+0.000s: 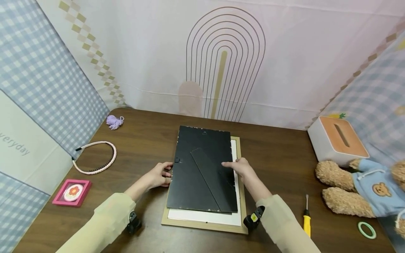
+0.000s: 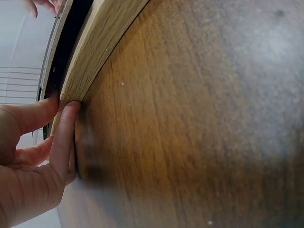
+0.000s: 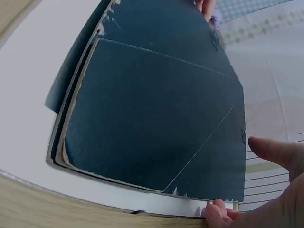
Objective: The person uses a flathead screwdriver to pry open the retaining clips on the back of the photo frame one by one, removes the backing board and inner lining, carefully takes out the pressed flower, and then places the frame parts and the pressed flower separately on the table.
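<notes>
A black backing board [image 1: 202,175] with a folded stand leg [image 1: 205,175] lies over a light wooden picture frame [image 1: 205,226], slightly askew. White paper [image 1: 204,215] shows between them along the near and right sides. My left hand [image 1: 158,175] grips the left edge; in the left wrist view one fingertip is at the board's side and another finger [image 2: 65,133] presses the outer side of the wooden frame. On the right, my right hand [image 1: 243,167] holds the board's edge, its thumb [image 3: 268,148] over the top and fingertips [image 3: 218,211] curled at the side.
A headband [image 1: 112,154], a pink box [image 1: 79,196] and purple yarn [image 1: 114,122] lie on the left. To the right are a yellow-handled screwdriver [image 1: 306,221], a teddy bear [image 1: 370,186], a tissue box [image 1: 329,144] and a green ring [image 1: 367,230]. A printed cloth hangs behind the table.
</notes>
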`<state>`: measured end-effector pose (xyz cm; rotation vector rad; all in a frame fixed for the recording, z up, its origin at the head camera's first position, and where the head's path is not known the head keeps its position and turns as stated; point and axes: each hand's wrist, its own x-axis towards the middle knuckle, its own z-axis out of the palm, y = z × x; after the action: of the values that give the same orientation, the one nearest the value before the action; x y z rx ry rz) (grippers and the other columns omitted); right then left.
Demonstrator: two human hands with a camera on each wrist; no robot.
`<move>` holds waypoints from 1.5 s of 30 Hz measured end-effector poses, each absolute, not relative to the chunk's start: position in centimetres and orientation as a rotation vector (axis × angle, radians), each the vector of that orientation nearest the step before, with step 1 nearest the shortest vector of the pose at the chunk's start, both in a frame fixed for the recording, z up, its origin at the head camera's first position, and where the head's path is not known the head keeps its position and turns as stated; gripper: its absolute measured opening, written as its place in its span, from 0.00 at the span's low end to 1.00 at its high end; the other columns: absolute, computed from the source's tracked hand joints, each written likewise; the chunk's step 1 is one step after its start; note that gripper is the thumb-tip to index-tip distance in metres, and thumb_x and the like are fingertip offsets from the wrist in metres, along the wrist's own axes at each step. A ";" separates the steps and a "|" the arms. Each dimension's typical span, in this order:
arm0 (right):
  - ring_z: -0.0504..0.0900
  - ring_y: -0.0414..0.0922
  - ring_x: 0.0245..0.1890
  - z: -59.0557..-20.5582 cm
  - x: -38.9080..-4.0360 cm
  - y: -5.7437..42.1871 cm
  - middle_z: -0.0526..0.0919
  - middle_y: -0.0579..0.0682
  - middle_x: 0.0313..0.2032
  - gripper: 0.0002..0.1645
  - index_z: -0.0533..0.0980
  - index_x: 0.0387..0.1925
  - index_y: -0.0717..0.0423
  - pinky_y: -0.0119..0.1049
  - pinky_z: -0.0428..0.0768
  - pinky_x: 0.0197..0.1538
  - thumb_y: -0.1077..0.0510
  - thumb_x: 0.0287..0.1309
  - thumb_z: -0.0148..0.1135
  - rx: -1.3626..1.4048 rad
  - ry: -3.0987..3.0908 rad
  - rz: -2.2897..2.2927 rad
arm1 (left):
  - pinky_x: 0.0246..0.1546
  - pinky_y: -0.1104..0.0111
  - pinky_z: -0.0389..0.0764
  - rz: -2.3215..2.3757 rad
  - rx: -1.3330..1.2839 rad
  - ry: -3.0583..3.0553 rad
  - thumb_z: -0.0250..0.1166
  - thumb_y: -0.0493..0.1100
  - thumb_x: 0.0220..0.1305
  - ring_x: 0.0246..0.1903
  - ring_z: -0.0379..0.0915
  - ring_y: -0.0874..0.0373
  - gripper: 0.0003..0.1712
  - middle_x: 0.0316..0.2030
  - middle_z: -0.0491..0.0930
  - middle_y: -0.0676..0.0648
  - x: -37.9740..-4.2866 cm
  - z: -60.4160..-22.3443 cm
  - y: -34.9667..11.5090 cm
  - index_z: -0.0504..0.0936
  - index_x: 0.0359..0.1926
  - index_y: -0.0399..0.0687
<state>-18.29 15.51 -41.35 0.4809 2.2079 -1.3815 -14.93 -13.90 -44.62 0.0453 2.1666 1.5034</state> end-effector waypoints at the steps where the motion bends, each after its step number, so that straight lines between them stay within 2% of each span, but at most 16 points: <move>1: 0.70 0.61 0.55 -41.3 -18.5 15.5 0.64 0.72 0.57 0.37 0.59 0.56 0.78 0.53 0.65 0.65 0.55 0.56 0.60 0.486 2.212 -1.375 | 0.35 0.62 0.84 1.501 0.054 2.170 0.55 0.20 0.50 0.46 0.69 0.49 0.38 0.53 0.56 0.31 -15.0 -44.6 -13.9 0.54 0.64 0.26; 2: 0.71 0.60 0.53 -41.3 -18.6 15.5 0.65 0.71 0.56 0.37 0.59 0.57 0.77 0.52 0.66 0.65 0.55 0.55 0.60 0.484 2.221 -1.358 | 0.35 0.62 0.84 1.501 0.053 2.171 0.55 0.20 0.50 0.46 0.69 0.49 0.38 0.52 0.56 0.32 -15.0 -44.6 -13.9 0.55 0.64 0.26; 3: 0.74 0.56 0.41 -41.3 -18.8 15.5 0.68 0.69 0.52 0.37 0.60 0.57 0.77 0.49 0.69 0.61 0.55 0.55 0.61 0.481 2.226 -1.346 | 0.35 0.61 0.84 1.499 0.057 2.172 0.55 0.20 0.50 0.46 0.69 0.49 0.38 0.52 0.55 0.32 -15.1 -44.5 -13.9 0.55 0.63 0.26; 6: 0.75 0.55 0.37 -41.2 -19.4 15.3 0.69 0.68 0.50 0.36 0.60 0.56 0.76 0.47 0.71 0.59 0.55 0.55 0.61 0.451 2.226 -1.289 | 0.35 0.60 0.84 1.494 0.060 2.178 0.55 0.19 0.50 0.46 0.70 0.47 0.38 0.52 0.55 0.31 -15.1 -44.4 -13.9 0.54 0.63 0.26; 8: 0.70 0.62 0.56 -41.2 -19.7 15.3 0.59 0.70 0.63 0.43 0.54 0.63 0.75 0.50 0.67 0.65 0.55 0.55 0.60 0.427 2.208 -1.267 | 0.35 0.60 0.84 1.498 0.051 2.178 0.56 0.19 0.50 0.46 0.69 0.47 0.38 0.52 0.55 0.31 -15.2 -44.3 -13.9 0.54 0.63 0.26; 10: 0.68 0.61 0.59 -41.3 -19.9 15.2 0.59 0.69 0.63 0.41 0.55 0.63 0.73 0.48 0.68 0.64 0.57 0.55 0.61 0.436 2.197 -1.285 | 0.35 0.60 0.84 1.498 0.047 2.173 0.55 0.19 0.50 0.45 0.69 0.48 0.38 0.52 0.54 0.31 -15.2 -44.3 -13.8 0.54 0.63 0.25; 13: 0.74 0.51 0.46 -41.9 -19.8 15.6 0.64 0.67 0.59 0.39 0.57 0.62 0.69 0.40 0.75 0.52 0.62 0.52 0.63 0.445 2.212 -1.398 | 0.34 0.61 0.84 1.500 0.041 2.160 0.56 0.19 0.50 0.44 0.68 0.50 0.38 0.52 0.54 0.31 -15.2 -44.5 -13.7 0.53 0.63 0.26; 16: 0.76 0.40 0.33 -42.5 -19.4 16.6 0.73 0.65 0.53 0.41 0.54 0.64 0.63 0.32 0.75 0.39 0.66 0.52 0.63 0.369 2.153 -1.556 | 0.34 0.62 0.83 1.491 0.039 2.155 0.55 0.19 0.50 0.44 0.68 0.51 0.37 0.52 0.54 0.32 -15.3 -44.5 -13.5 0.54 0.63 0.26; 20: 0.81 0.37 0.28 -42.9 -18.5 18.1 0.82 0.54 0.40 0.47 0.44 0.71 0.53 0.32 0.80 0.34 0.68 0.57 0.58 0.209 1.918 -1.721 | 0.35 0.61 0.83 1.482 0.040 2.167 0.55 0.20 0.50 0.44 0.68 0.50 0.37 0.52 0.55 0.32 -15.3 -44.3 -13.7 0.54 0.63 0.27; 23: 0.82 0.36 0.27 -43.3 -18.0 18.6 0.82 0.43 0.32 0.48 0.42 0.72 0.49 0.30 0.81 0.30 0.70 0.58 0.55 0.165 1.814 -1.803 | 0.35 0.60 0.83 1.479 0.041 2.177 0.56 0.20 0.50 0.44 0.68 0.51 0.38 0.52 0.55 0.31 -15.3 -44.1 -13.8 0.54 0.63 0.27; 29: 0.77 0.32 0.24 -43.5 -17.7 19.1 0.79 0.35 0.25 0.49 0.43 0.73 0.48 0.25 0.75 0.26 0.71 0.57 0.55 0.173 1.774 -1.888 | 0.35 0.62 0.84 1.509 0.054 2.178 0.59 0.22 0.51 0.45 0.69 0.49 0.38 0.52 0.55 0.31 -15.3 -44.2 -13.9 0.54 0.63 0.26; 34: 0.82 0.34 0.31 -42.6 -17.4 21.1 0.83 0.36 0.34 0.49 0.40 0.73 0.48 0.30 0.81 0.33 0.72 0.58 0.53 0.118 1.668 -1.928 | 0.35 0.64 0.84 1.513 0.016 2.174 0.62 0.25 0.52 0.45 0.69 0.50 0.39 0.52 0.56 0.32 -15.3 -44.4 -14.1 0.55 0.64 0.27; 40: 0.82 0.35 0.35 -41.8 -17.1 25.7 0.82 0.35 0.39 0.52 0.37 0.73 0.40 0.31 0.81 0.36 0.68 0.59 0.55 0.107 1.660 -1.949 | 0.32 0.65 0.84 1.399 -0.001 2.296 0.64 0.29 0.52 0.42 0.71 0.51 0.38 0.50 0.59 0.33 -15.3 -44.3 -13.4 0.58 0.63 0.28; 42: 0.81 0.33 0.36 -41.6 -17.0 27.5 0.79 0.45 0.51 0.52 0.37 0.73 0.37 0.29 0.80 0.38 0.66 0.60 0.55 0.133 1.705 -1.936 | 0.30 0.66 0.84 1.311 0.031 2.393 0.66 0.31 0.52 0.41 0.73 0.51 0.37 0.48 0.61 0.32 -15.2 -44.1 -13.0 0.60 0.61 0.26; 44: 0.76 0.28 0.31 -41.4 -16.9 29.3 0.66 0.58 0.64 0.51 0.36 0.72 0.35 0.23 0.74 0.35 0.64 0.62 0.54 0.160 1.764 -1.912 | 0.27 0.66 0.84 1.243 0.034 2.462 0.67 0.31 0.51 0.39 0.75 0.49 0.36 0.47 0.63 0.31 -15.1 -44.0 -12.6 0.62 0.60 0.26; 45: 0.76 0.28 0.30 -41.3 -16.8 30.1 0.64 0.56 0.65 0.50 0.37 0.72 0.33 0.23 0.74 0.35 0.63 0.62 0.55 0.185 1.774 -1.922 | 0.26 0.67 0.83 1.220 0.024 2.479 0.67 0.31 0.51 0.38 0.76 0.49 0.36 0.47 0.63 0.31 -15.1 -44.0 -12.5 0.62 0.59 0.26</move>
<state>-16.85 30.12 -41.33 0.1855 1.7744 -1.9215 -15.14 -12.47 -43.98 0.0237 2.4787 1.2205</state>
